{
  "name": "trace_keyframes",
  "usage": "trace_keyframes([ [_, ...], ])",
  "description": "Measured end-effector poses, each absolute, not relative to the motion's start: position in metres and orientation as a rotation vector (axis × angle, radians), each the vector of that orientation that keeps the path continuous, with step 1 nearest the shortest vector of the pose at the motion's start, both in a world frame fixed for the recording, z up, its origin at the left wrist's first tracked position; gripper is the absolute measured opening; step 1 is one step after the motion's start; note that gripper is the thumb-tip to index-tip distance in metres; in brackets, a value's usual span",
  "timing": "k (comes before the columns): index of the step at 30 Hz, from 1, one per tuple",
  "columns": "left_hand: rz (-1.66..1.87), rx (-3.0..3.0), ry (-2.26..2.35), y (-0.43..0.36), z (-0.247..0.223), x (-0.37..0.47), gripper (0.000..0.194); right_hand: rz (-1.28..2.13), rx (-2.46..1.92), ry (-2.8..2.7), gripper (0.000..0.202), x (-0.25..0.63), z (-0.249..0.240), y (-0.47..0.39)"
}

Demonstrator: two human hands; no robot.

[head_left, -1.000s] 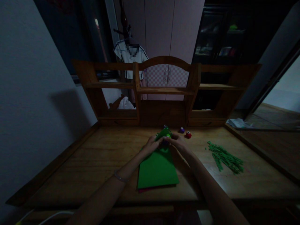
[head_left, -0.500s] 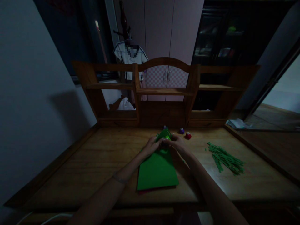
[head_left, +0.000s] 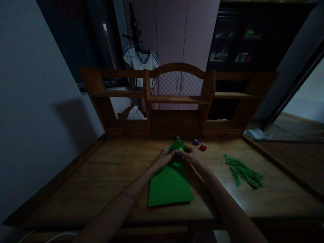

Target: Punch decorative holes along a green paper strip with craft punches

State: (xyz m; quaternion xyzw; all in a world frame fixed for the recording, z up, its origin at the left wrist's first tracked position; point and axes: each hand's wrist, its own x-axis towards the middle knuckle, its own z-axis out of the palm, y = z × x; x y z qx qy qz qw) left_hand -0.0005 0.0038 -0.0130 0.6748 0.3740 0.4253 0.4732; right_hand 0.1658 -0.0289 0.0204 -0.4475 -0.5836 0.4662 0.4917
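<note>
Fingers of the left hand (head_left: 163, 158) and right hand (head_left: 193, 156) close on the raised far end of a smooth green rectangular sheet (head_left: 170, 187), stretching toward six o'clock on the tabletop (head_left: 113, 172). A small rounded purple object with a white top (head_left: 195, 142) sits near the hands at two o'clock; thin green strips (head_left: 245, 172) lie piled at three, beyond the right forearm.

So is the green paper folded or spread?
The green paper is spread at its near end, corners showing; left hand and right hand partly hide the rest: cannot tell there.
</note>
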Motion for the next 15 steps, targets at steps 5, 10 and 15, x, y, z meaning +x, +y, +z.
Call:
trace_keyframes([
  [5,1.031,1.653,0.921,0.004,-0.016,-0.001,0.040,1.137,-1.087,-1.408,0.033,0.166,0.022,-0.031],
  [10,1.042,1.633,0.931,-0.001,-0.007,0.001,0.043,1.106,-1.099,-1.390,0.031,0.164,0.022,-0.031],
  [15,1.051,1.607,0.928,-0.003,-0.004,0.003,0.044,1.089,-1.103,-1.380,0.030,0.165,0.021,-0.030],
])
